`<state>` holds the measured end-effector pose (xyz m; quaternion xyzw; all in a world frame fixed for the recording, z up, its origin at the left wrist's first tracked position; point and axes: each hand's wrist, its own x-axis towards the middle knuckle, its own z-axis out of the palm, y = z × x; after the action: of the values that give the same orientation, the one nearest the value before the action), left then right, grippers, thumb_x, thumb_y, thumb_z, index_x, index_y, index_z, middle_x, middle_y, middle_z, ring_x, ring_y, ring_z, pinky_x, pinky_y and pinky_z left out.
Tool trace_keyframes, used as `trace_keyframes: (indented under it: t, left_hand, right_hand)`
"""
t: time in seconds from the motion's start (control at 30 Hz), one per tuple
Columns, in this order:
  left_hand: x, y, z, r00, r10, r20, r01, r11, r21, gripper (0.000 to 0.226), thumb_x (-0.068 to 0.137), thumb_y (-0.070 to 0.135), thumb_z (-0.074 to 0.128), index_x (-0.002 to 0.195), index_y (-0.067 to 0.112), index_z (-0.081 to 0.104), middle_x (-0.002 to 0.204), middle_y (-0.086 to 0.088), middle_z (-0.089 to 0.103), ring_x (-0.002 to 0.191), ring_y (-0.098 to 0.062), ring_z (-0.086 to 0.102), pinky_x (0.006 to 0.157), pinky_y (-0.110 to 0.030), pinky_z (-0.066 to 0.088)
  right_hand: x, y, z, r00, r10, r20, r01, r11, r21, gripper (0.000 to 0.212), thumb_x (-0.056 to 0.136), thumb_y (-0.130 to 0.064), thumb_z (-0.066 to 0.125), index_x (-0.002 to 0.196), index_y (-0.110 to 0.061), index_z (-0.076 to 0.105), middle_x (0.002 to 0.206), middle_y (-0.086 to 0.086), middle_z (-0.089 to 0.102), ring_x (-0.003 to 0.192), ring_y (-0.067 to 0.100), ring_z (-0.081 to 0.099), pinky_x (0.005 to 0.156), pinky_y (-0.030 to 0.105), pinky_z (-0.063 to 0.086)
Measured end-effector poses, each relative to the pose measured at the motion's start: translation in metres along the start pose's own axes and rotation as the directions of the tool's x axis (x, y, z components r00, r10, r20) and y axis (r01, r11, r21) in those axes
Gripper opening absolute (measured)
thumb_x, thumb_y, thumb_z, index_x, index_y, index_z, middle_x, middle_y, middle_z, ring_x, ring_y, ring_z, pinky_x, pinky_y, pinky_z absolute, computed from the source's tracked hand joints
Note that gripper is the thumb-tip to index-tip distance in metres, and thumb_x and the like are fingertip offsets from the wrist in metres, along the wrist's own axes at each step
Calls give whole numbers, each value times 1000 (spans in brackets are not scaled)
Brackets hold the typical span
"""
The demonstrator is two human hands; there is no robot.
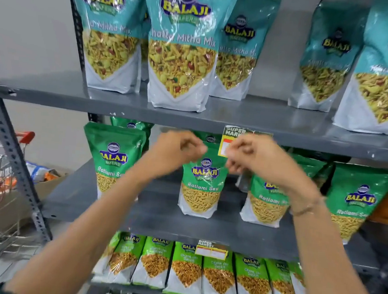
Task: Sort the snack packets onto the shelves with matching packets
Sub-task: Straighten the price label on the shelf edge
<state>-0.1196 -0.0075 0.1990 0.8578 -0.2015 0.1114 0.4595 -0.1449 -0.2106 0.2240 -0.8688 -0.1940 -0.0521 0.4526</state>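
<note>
Above middle shelf point(159, 216), both hands pinch packet point(202, 187) (upright).

On the middle shelf point(159, 216) you have open gaps both sides of the center Ratlami Sev packet point(201, 187); the hanging price tag point(229, 141) blocks from above.

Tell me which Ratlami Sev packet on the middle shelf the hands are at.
The centre Ratlami Sev packet: left hand and right hand are both at its top corners. The other green packets beside it stand untouched.
</note>
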Motion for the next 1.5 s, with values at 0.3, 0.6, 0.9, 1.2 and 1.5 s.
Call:
trace_keyframes:
  t: [0.3, 0.6, 0.9, 1.2, 1.5]
  left_hand:
    - [82, -9, -107, 900, -160, -405, 172, 985, -8, 96, 64, 54, 75, 136, 5, 35, 130, -9, 50, 122, -27, 46, 101, -41, 41]
    - [101, -19, -108, 992, -109, -62, 91, 966, -240, 66, 54, 43, 85, 101, 6, 58, 101, -4, 64, 98, -20, 58, 92, -34, 44]
    - [140, 25, -45, 997, -76, -7, 70, 951, -302, 31, 64, 18, 84, 86, 11, 65, 79, 1, 62, 82, -17, 61, 75, -19, 50]
    - [163, 19, -23, 996, -74, 42, 85, 912, -401, 75, 45, 32, 90, 109, 6, 63, 112, -10, 70, 109, -25, 63, 100, -42, 47]
    - [158, 25, -20, 996, -83, 45, 94, 905, -416, 50, 71, 7, 77, 117, 0, 59, 120, -15, 66, 110, -25, 62, 99, -37, 48]
  right_hand:
    - [104, -56, -21, 969, -51, -243, 67, 996, 57, 66, 75, -31, 75, 128, -6, 45, 119, 3, 56, 107, 18, 56, 97, 32, 46]
    - [135, -44, 7, 982, 72, -176, -32, 976, 217, 77, 60, -29, 84, 116, 10, 49, 115, 26, 63, 107, 38, 59, 97, 49, 46]
    - [128, -1, -59, 952, 148, -268, -53, 942, 333, 59, 62, -12, 83, 116, -3, 59, 108, 12, 69, 101, 25, 63, 83, 32, 53]
    - [133, 16, -79, 957, 147, -250, -53, 937, 347, 91, 43, -25, 87, 123, 0, 52, 119, 16, 65, 107, 27, 62, 98, 44, 48]
    - [141, 26, -86, 974, 111, -196, -56, 962, 267, 112, 29, -44, 91, 125, -4, 52, 124, 12, 63, 116, 27, 58, 104, 47, 43]
